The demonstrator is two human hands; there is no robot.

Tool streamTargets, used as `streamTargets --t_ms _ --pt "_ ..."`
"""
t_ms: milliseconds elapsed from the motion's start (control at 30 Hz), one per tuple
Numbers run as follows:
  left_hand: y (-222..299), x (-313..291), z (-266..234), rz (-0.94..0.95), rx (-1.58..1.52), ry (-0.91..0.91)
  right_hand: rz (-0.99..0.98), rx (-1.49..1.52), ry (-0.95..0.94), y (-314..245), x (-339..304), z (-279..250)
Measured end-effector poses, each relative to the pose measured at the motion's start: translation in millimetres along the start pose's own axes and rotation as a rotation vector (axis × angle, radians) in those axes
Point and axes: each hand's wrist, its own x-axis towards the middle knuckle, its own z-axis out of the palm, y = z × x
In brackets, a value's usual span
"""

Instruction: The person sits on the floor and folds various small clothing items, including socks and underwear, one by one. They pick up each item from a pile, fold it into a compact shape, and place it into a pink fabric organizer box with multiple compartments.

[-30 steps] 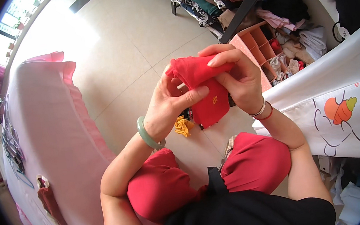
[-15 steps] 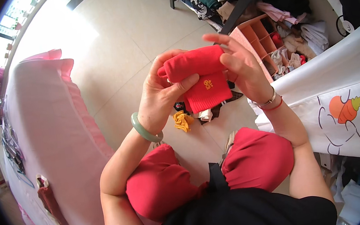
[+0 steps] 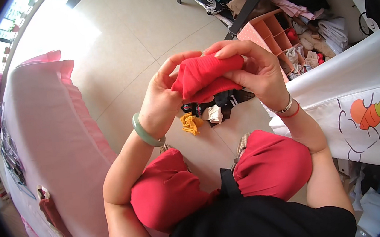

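Red cloth [image 3: 208,75]: cuff [image 3: 210,65] hung below roll, now folded up over it; yellow mark out of sight. Right hand [image 3: 259,72]: fingers spread before, now grip cloth's right end. Left hand [image 3: 158,98]: thumb gone from front. White cloth [image 3: 213,114] below more exposed.

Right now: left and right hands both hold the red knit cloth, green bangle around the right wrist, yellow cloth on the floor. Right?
One error: the head view shows the green bangle around the left wrist. The rest stands: left hand and right hand both hold the red knit cloth, yellow cloth on the floor.
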Motion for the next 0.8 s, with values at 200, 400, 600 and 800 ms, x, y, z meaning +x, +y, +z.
streamTargets --t_ms 200,400,600,800 --pt "-4.3 2.3 -4.7 -0.032 -0.087 -0.178 -0.184 -0.283 -0.027 4.4 -1.1 -11.4" --pt "-1.8 6.3 8.7 -0.143 -0.105 -0.037 -0.281 -0.59 -0.189 -4.8 2.2 -17.9" --pt "-3.3 3.9 14.6 0.13 0.23 0.038 -0.011 -0.127 -0.002 -20.7 -1.9 -18.3" --pt "-3.9 1.0 26.9 0.291 0.227 0.06 0.164 -0.191 0.072 -23.0 -4.8 2.6"
